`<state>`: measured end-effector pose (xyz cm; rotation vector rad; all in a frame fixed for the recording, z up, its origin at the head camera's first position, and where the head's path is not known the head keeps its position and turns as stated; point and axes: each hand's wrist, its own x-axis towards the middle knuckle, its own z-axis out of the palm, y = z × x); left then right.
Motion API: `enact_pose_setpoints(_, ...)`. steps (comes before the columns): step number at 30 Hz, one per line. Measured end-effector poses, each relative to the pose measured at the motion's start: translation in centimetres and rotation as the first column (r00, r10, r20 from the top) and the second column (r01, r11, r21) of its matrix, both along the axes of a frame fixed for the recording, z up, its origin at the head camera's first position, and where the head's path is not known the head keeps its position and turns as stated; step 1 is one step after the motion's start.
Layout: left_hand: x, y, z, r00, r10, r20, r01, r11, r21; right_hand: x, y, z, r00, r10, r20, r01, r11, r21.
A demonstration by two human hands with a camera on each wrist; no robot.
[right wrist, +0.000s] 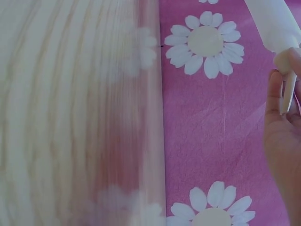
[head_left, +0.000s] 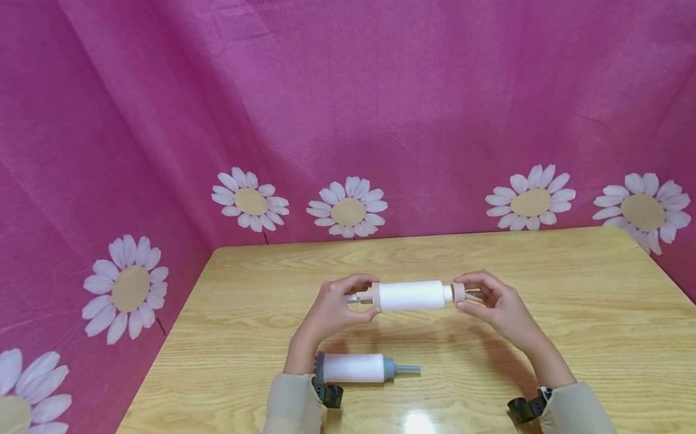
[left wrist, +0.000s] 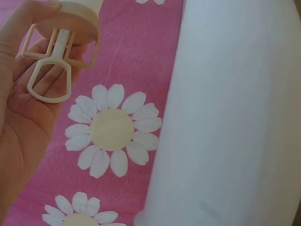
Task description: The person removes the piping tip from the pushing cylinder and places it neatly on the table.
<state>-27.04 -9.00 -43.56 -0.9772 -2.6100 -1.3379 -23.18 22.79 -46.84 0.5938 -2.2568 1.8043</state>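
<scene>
Both hands hold a decorating syringe with a white barrel level above the table. My left hand grips its beige end cap, thumb on one side and fingers on the other. Two side loops and a plunger ring stick out from that cap toward the palm. At the opposite end, my right hand pinches the small beige nozzle cap; a slim nozzle points back between its fingers. A white neck shows between barrel and nozzle cap.
A second syringe with blue-grey ends lies on the wooden table, beside the left wrist, its nozzle to the right. A large pale cylinder fills the right of the left wrist view. Pink flowered cloth hangs behind and left.
</scene>
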Motion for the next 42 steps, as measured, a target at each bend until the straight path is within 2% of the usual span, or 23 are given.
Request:
enact_pose_setpoints(10,-0.1,0.0,-0.1,1.000,-0.009,0.025,0.009,1.000,0.006,0.2,0.8,-0.4,0.999,-0.037,0.031,0.036,0.999,0.007)
enact_pose_setpoints(22,-0.2,0.4,-0.6,0.992,0.019,0.123,-0.003,0.992,-0.129,0.3,0.9,-0.3,0.999,-0.015,0.039,0.016,1.000,-0.018)
enact_pose_setpoints(34,-0.5,0.4,-1.7,0.987,0.016,0.159,0.018,0.978,-0.210,0.2,0.8,-0.5,1.000,-0.004,0.030,0.004,1.000,-0.007)
enact_pose_setpoints(42,-0.5,0.3,-2.1,0.984,0.006,0.176,0.035,0.973,-0.228,0.3,0.9,-0.8,1.000,-0.001,0.027,0.001,1.000,0.001)
